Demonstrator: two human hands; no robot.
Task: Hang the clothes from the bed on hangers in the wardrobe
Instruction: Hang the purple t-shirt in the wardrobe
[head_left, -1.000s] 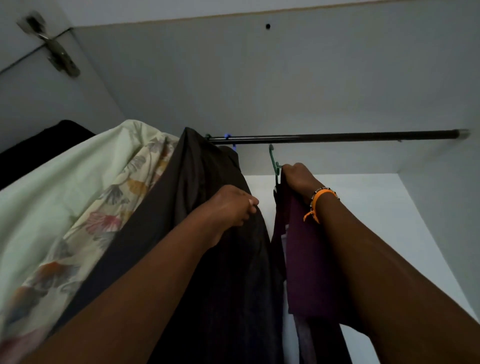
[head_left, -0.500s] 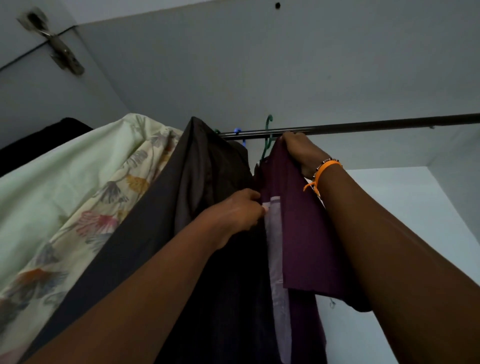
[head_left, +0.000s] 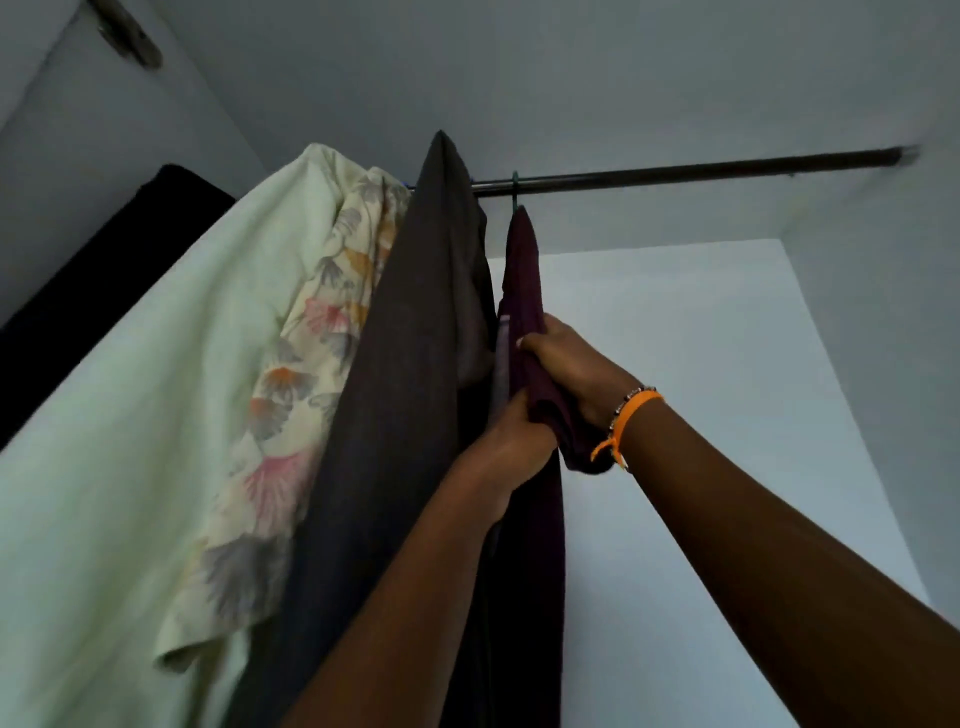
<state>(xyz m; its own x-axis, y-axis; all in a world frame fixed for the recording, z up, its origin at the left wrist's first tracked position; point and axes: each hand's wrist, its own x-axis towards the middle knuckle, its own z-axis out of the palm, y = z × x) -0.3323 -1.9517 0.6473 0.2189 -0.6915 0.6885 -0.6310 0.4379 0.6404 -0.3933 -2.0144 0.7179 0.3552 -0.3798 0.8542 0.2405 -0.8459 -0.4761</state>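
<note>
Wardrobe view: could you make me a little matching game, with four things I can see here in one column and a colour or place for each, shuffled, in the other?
Things:
1. maroon garment
2. wristband
3. rail
4. hanger hook

Descriptions:
A. green, looped over the rail
B. orange, on the right wrist
C. gripped by both the left hand and the right hand
D. dark bar running across the top of the wardrobe

Pairs: 1-C, 2-B, 3-D, 4-A

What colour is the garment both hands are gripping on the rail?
Dark maroon garment, gripped by both hands, seen in the head view.
</note>
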